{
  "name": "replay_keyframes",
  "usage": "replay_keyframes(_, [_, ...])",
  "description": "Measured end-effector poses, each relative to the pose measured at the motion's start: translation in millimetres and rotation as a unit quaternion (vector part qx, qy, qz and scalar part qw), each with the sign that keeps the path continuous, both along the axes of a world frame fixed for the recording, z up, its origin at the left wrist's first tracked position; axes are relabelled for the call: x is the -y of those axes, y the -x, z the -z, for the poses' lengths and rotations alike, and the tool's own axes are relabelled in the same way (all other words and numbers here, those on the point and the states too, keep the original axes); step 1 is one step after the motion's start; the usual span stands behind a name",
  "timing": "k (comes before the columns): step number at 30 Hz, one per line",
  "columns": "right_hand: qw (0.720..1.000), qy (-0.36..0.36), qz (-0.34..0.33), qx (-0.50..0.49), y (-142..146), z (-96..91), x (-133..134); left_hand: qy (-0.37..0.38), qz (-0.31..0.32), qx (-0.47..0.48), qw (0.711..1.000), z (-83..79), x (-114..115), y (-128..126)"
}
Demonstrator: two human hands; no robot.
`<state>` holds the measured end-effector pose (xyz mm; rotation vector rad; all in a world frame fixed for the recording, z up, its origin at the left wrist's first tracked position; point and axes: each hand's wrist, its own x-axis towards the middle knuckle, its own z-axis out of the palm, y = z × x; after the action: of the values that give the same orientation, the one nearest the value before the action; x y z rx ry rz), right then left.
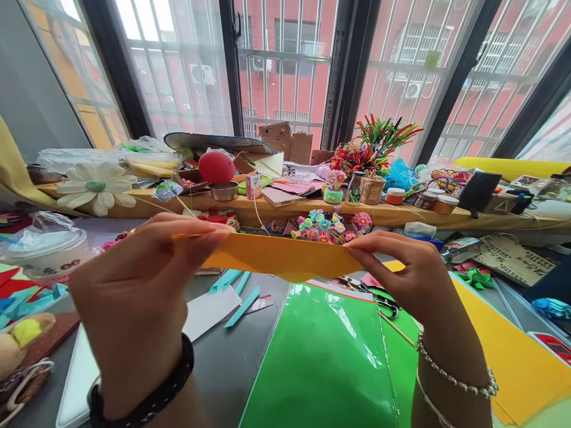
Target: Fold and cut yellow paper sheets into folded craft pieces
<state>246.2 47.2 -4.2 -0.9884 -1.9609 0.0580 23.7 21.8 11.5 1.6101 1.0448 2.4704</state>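
A strip of orange-yellow paper (pixel 285 254) is stretched level between my two hands, above the desk. My left hand (pixel 143 285) pinches its left end between thumb and fingers. At the other end, my right hand (pixel 401 267) grips the paper's corner with thumb and fingertips. The strip's top edge is straight, and its lower edge bulges a little in the middle. Below it lies a clear plastic pack of green paper (pixel 321 362). Yellow sheets (pixel 521 356) spread to the right, partly behind my right forearm.
Scissors (pixel 386 303) lie right of the green pack. Light-blue paper strips (pixel 243 306) and a white sheet (pixel 212 312) are on the left. A lidded cup (pixel 47 252) stands far left. A crowded wooden shelf (pixel 285 209) runs below the barred windows, with a red balloon (pixel 216 167) on it.
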Motion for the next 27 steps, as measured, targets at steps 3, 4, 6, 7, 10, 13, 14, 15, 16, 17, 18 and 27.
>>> replay_keyframes(3, [1.0,0.018,0.004,0.01,-7,3.6,-11,0.001,-0.054,0.046,0.997,0.1,-1,8])
replay_keyframes(4, [1.0,0.023,0.011,0.016,-10,5.3,-16,0.0,-0.068,0.05,0.996,0.6,-1,11])
replay_keyframes(6, [0.998,0.029,0.05,0.033,-17,9.2,-24,0.023,-0.082,0.043,0.995,2.3,-4,14])
replay_keyframes(7, [0.995,0.028,0.083,0.04,-20,11.1,-28,0.028,-0.084,0.04,0.995,3.4,-6,15])
replay_keyframes(10, [0.985,0.01,0.171,0.02,-23,13.9,-33,0.023,-0.07,0.032,0.997,6.1,-11,13])
replay_keyframes(13, [0.987,-0.019,0.14,-0.07,-6,11.0,-24,0.029,-0.037,-0.012,0.999,7.5,-12,1])
replay_keyframes(14, [0.993,-0.017,0.089,-0.075,2,9.3,-18,0.042,-0.035,-0.029,0.998,7.8,-11,-6])
replay_keyframes(15, [0.997,-0.015,0.036,-0.064,11,7.6,-13,0.035,-0.034,-0.048,0.998,8.0,-10,-13])
replay_keyframes(16, [0.998,-0.032,0.0,-0.052,20,6.2,-8,0.02,-0.02,-0.084,0.996,8.2,-8,-19])
replay_keyframes(17, [0.998,-0.042,-0.016,-0.037,27,5.1,-3,0.02,0.0,-0.103,0.994,8.4,-7,-24])
replay_keyframes(18, [0.997,-0.059,-0.018,-0.04,32,4.5,0,0.015,0.017,-0.118,0.993,8.5,-7,-27])
replay_keyframes(27, [0.965,-0.239,0.047,0.098,28,4.5,5,-0.003,-0.106,-0.421,0.901,9.9,-6,-16])
